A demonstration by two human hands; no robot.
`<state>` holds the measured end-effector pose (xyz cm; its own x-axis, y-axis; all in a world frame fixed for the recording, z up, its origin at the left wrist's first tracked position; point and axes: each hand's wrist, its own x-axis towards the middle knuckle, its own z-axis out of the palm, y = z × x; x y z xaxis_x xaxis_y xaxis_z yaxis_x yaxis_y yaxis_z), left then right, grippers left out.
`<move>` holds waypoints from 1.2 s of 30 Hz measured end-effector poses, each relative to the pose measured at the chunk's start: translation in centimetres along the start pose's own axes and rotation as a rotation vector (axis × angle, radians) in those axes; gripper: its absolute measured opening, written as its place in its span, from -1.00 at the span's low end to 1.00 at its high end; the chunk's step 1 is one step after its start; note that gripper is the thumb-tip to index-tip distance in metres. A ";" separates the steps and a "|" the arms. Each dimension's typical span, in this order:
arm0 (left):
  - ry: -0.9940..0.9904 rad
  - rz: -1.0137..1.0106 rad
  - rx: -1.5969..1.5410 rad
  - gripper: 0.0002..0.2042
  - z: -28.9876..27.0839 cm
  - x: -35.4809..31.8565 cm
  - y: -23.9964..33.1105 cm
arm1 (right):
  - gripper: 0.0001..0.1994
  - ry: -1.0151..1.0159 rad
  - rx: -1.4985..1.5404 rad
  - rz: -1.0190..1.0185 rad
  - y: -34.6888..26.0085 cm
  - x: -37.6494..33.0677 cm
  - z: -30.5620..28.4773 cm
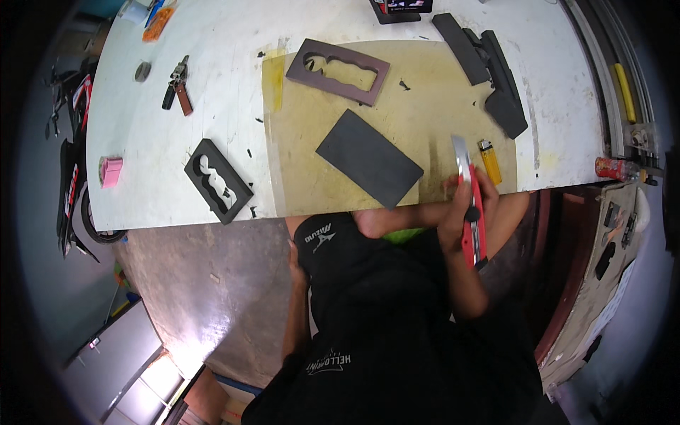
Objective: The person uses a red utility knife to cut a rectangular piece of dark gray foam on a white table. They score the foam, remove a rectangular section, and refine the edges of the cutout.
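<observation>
At the near edge of the white table (142, 142), I see the right hand (452, 223) wrapped round a red snap-off utility knife (474, 227) — fingers together on the handle, the silver blade (461, 152) bare and pointing away from the body, over the tan cutting mat (425, 71). From my end I can't judge how high the blade sits. The left hand (295, 263) is down beside the left shorts leg (333, 262), well apart from the knife; I can't make out whether its fingers are spread or curled.

A dark rectangular foam block (370, 159) lies flat on the mat, left of the knife — near it, not touching. Just right of the blade I have a yellow lighter (490, 161). Beyond the block lies a purplish-brown foam frame (347, 58) with a wavy cut-out; a similar black foam frame (227, 175) rests on the tabletop, farther left. Dark foam strips (460, 51) lie at the upper right.
</observation>
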<state>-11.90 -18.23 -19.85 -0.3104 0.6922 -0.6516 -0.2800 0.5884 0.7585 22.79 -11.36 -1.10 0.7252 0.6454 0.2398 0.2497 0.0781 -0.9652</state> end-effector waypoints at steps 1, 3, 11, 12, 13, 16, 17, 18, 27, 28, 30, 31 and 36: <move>-0.109 -0.058 0.182 -0.39 -1.5 -0.4 1.3 | -0.63 -0.006 0.012 0.004 -0.2 -1.1 -0.3; -0.229 -0.106 0.399 -0.43 -4.0 -1.2 2.1 | -0.62 -0.056 -0.096 -0.063 -0.8 -3.2 -1.0; -0.371 -0.014 -0.070 -0.45 0.0 0.9 3.3 | -0.52 -0.360 0.222 -0.383 -1.0 -7.0 2.4; -0.382 -0.067 -0.020 -0.44 -1.7 1.4 2.7 | -0.52 -0.388 0.205 -0.386 -1.2 -6.7 2.8; -0.379 -0.098 0.137 -0.43 -3.6 2.1 2.1 | -0.52 -0.370 0.147 -0.404 -1.1 -6.2 2.9; -0.330 -0.090 0.331 -0.44 -5.4 2.0 1.9 | -0.54 -0.329 -0.014 -0.437 0.0 -4.2 1.6; -0.306 -0.013 0.217 -0.45 -4.0 1.4 1.7 | -0.55 -0.310 -0.058 -0.445 0.4 -3.2 1.2; -0.281 0.061 0.106 -0.46 -2.5 0.7 2.0 | -0.56 -0.275 -0.055 -0.422 0.2 -2.2 1.3; -0.365 -0.120 0.533 -0.43 -5.0 1.2 3.3 | -0.63 -0.181 -0.061 -0.070 -0.5 1.8 3.5; -0.334 -0.068 0.375 -0.43 -4.3 1.1 3.1 | -0.64 -0.161 -0.026 -0.044 -0.5 2.2 3.6; -0.272 0.034 0.060 -0.42 -1.9 0.6 2.4 | -0.65 -0.120 0.042 0.009 -0.3 2.9 3.6; -0.260 -0.025 0.008 -0.41 -1.6 0.5 2.4 | -0.65 -0.099 0.024 -0.008 -0.1 3.1 3.2; -0.310 -0.159 0.353 -0.40 -2.6 -0.4 4.3 | -0.64 -0.073 -0.086 -0.049 0.3 3.9 1.6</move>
<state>-15.34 -17.04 -16.35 0.0112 0.6425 -0.7662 0.0394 0.7654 0.6424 24.66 -7.62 -0.60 0.6631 0.6960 0.2754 0.3400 0.0476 -0.9392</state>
